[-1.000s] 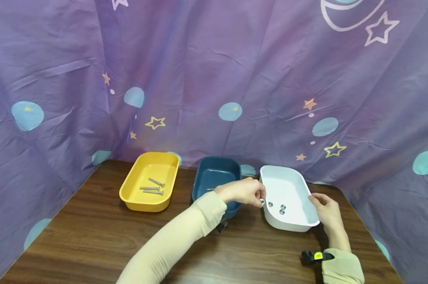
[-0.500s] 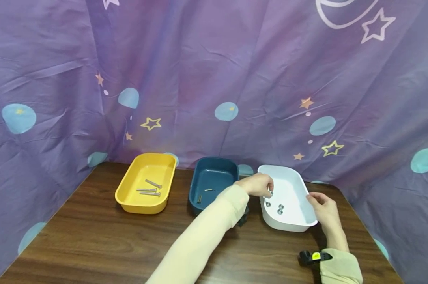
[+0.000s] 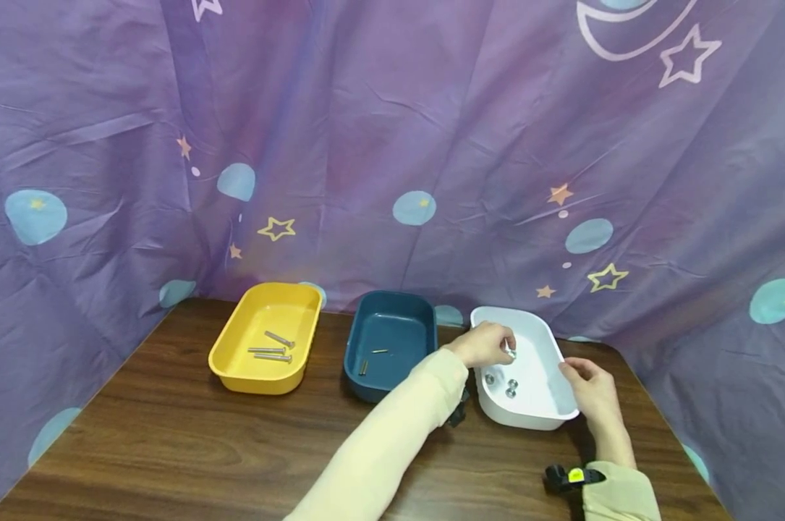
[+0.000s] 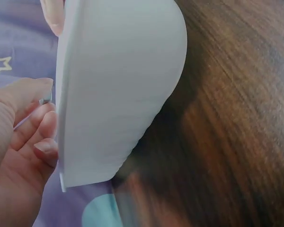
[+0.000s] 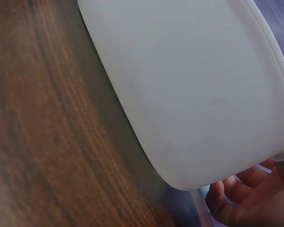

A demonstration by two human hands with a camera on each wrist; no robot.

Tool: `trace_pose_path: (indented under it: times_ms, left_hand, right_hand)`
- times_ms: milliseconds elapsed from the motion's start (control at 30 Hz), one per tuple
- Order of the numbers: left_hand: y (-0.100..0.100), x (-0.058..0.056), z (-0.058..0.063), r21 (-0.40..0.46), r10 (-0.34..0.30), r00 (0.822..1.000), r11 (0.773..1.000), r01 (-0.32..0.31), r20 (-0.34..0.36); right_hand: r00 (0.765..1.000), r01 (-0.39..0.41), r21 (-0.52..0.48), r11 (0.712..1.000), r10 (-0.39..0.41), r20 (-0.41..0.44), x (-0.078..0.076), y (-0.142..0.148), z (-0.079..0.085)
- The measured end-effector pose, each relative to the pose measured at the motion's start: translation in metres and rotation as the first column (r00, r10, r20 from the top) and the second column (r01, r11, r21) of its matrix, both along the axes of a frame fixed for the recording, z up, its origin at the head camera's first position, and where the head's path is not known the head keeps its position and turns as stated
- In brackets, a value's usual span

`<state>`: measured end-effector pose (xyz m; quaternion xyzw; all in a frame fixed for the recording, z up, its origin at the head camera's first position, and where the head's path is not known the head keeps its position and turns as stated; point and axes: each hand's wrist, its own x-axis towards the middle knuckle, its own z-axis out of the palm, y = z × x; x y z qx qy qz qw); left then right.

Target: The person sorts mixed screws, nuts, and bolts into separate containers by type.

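Note:
My left hand (image 3: 486,345) is over the white tray (image 3: 540,420) and pinches a small silver nut (image 3: 511,354) between thumb and fingertip. In the left wrist view the nut (image 4: 46,99) shows only partly, just beside the tray's rim. Lower in the white tray lie three more nuts (image 3: 490,379), close to its near left corner. My right hand (image 3: 594,394) grips the tray's right wall, thumb at the rim. From the right wrist, curled fingers (image 5: 236,189) appear on the wall's outer side, with the rest of the grip partly hidden.
A dark blue tray (image 3: 392,298) with a few thin brass-coloured pins (image 3: 364,367) stands left of the white one. Farther left, a yellow tray (image 3: 265,385) holds three silver bolts (image 3: 273,357). A purple curtain (image 3: 359,145) hangs behind the wooden table (image 3: 190,449).
My left hand has moved right, from the white tray's left rim to over its inside, with the nut still pinched. The right hand stays on the tray's right wall.

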<state>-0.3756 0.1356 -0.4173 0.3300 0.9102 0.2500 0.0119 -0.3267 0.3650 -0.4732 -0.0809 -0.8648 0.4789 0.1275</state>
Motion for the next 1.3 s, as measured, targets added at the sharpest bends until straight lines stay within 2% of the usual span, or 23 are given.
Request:
trace_pose_path:
  times_ms: [233,467,867,1033,1167,1300]
  left_hand:
    - [-0.004,0.002,-0.012,0.028,0.045,0.999,0.999,-0.045,0.001]
    - [-0.007,0.007,-0.015,0.015,0.059,0.998,0.998,-0.060,0.037]
    - [-0.005,0.012,-0.012,-0.019,-0.010,1.000,1.000,0.011,0.029]
    - [-0.007,0.013,-0.002,-0.018,-0.040,0.999,0.999,0.040,0.009]
    - [-0.015,0.017,0.014,-0.038,-0.082,0.996,0.996,0.081,-0.031]
    - [-0.028,0.026,0.030,-0.054,-0.103,0.993,0.994,0.100,-0.053]
  right_hand:
    - [1.000,-0.003,-0.014,1.000,0.003,0.003,0.001,-0.005,-0.003]
    - [1.000,-0.010,0.003,1.000,0.010,0.023,0.000,-0.011,-0.005]
    - [0.999,-0.009,-0.007,1.000,0.010,0.037,0.005,-0.008,-0.007]
    - [1.000,-0.018,-0.011,1.000,0.018,0.025,0.005,-0.004,-0.002]
    - [0.999,-0.027,-0.022,0.999,0.026,-0.028,0.004,0.004,0.005]
    - [0.998,-0.006,-0.008,1.000,0.006,-0.068,0.009,0.012,0.020]
